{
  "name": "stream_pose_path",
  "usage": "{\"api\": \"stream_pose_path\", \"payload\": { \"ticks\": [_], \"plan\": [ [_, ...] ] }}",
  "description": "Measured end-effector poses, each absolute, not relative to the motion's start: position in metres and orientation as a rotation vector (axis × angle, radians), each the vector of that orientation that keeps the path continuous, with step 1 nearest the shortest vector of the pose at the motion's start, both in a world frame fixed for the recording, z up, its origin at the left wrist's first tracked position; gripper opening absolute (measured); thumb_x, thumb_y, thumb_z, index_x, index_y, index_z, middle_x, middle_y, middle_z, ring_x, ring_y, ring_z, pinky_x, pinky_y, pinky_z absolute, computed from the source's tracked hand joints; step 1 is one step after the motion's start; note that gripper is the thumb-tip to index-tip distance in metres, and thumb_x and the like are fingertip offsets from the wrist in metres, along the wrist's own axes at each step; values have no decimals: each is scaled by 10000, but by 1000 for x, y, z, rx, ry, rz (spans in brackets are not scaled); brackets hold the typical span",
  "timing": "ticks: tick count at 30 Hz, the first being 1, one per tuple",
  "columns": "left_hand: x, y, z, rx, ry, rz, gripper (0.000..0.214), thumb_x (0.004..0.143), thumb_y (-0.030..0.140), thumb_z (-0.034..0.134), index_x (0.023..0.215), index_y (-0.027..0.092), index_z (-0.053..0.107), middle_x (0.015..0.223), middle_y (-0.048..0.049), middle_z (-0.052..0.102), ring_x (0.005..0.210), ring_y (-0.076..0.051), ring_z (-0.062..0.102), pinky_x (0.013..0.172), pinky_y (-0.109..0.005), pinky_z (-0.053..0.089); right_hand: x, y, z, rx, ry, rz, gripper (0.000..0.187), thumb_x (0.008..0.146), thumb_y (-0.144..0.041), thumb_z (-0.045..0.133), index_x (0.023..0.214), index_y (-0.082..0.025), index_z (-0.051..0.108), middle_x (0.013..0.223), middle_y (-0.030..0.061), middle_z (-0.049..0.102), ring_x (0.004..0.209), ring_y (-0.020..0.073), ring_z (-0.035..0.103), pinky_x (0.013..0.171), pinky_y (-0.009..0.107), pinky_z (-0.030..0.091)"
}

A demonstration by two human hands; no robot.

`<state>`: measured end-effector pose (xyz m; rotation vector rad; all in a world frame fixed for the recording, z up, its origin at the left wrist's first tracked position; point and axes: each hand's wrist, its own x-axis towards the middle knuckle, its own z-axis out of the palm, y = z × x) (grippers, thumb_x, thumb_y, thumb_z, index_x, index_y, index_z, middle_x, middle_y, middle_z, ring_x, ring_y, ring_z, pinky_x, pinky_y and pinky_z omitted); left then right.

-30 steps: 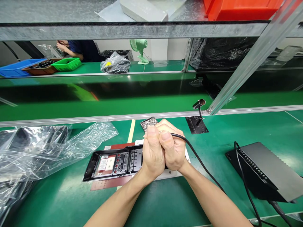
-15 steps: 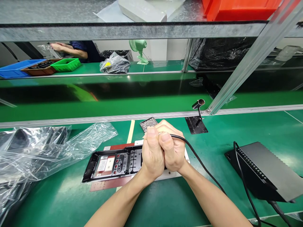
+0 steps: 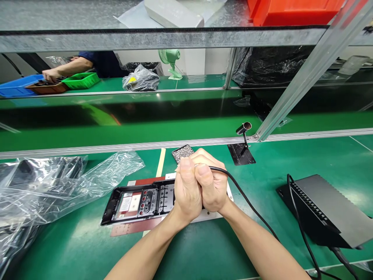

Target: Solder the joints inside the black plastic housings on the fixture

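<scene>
My left hand [image 3: 188, 190] and my right hand [image 3: 214, 184] are pressed together, fingers wrapped round a corded tool whose body they hide. A black cable [image 3: 241, 186] leaves the top of my grip and runs down to the right. Both thumbs lie side by side on top. Directly below my hands is a black plastic housing [image 3: 122, 223], lying open side up with its right part covered by them. Under it are a reddish-brown plate [image 3: 136, 227] and a white plate [image 3: 211, 217]. Just behind my hands sits a small tray of screws [image 3: 182, 153].
Clear plastic bags [image 3: 72, 194] with dark parts lie at left. A black stand with a metal tube [image 3: 244, 128] stands behind right, and a black box with cables [image 3: 326, 210] at far right. Overhead runs a metal shelf [image 3: 163, 40]. Across the line, a co-worker's hand [image 3: 51, 74] reaches into a brown bin.
My hands, the cable and the housing hold the same place. Across the line, the co-worker's hand has lowered into the brown bin.
</scene>
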<state>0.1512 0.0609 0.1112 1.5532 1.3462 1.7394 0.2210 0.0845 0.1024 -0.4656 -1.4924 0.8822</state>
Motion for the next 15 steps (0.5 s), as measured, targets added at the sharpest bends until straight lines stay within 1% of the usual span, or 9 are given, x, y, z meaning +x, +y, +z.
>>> {"api": "stream_pose_path", "payload": {
  "ticks": [4, 8, 15],
  "plan": [
    [150, 62, 109, 1559, 1357, 1751, 608, 996, 643, 192, 591, 232, 381, 540, -11, 470, 513, -138, 482, 513, -323, 424, 221, 85, 101, -458, -1489, 874, 377, 978, -356, 446, 718, -173, 649, 762, 70, 640, 729, 190, 568, 699, 375, 493],
    [150, 61, 109, 1529, 1344, 1757, 619, 1004, 631, 203, 583, 228, 411, 535, -11, 500, 511, -135, 491, 517, -313, 430, 222, 86, 101, -437, -1516, 864, 374, 990, -341, 429, 728, -184, 643, 749, 57, 623, 731, 184, 549, 698, 372, 481],
    [150, 62, 107, 1509, 1355, 1772, 581, 1016, 602, 260, 608, 222, 425, 556, -4, 500, 519, -125, 471, 532, -299, 435, 223, 86, 102, -472, -1513, 902, 404, 998, -395, 426, 712, -198, 633, 764, 47, 611, 723, 176, 564, 692, 363, 499]
  ]
}}
